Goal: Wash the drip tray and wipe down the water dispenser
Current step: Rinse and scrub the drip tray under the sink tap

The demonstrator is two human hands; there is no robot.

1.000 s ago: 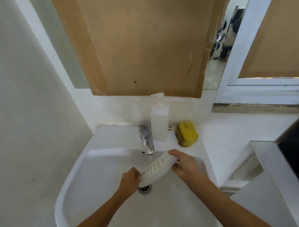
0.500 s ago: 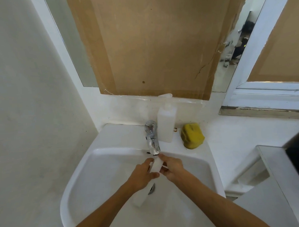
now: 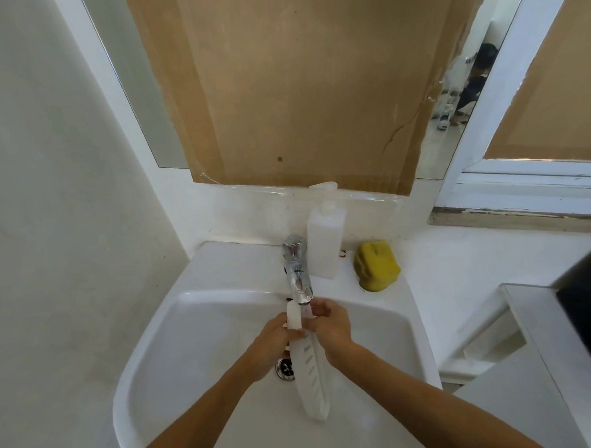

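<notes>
The white slotted drip tray (image 3: pixel 310 368) is held on edge over the white sink (image 3: pixel 197 329), its top end under the chrome tap (image 3: pixel 298 274) and its lower end pointing toward me. My left hand (image 3: pixel 270 347) grips the tray from the left. On the tray's right side, my right hand (image 3: pixel 331 327) holds it with its fingers near the tap spout. Water at the spout is hard to make out. The water dispenser is not in view.
A white pump bottle (image 3: pixel 325 236) and a yellow sponge (image 3: pixel 375 266) stand on the sink's back ledge. The drain (image 3: pixel 285 368) lies under the tray. Cardboard (image 3: pixel 298 88) covers the mirror. A white counter (image 3: pixel 476 283) and a dark object (image 3: pixel 589 312) are at right.
The tray has turned from lying across the basin, slots up, to standing on edge lengthwise under the tap. Both hands have closed in near the spout.
</notes>
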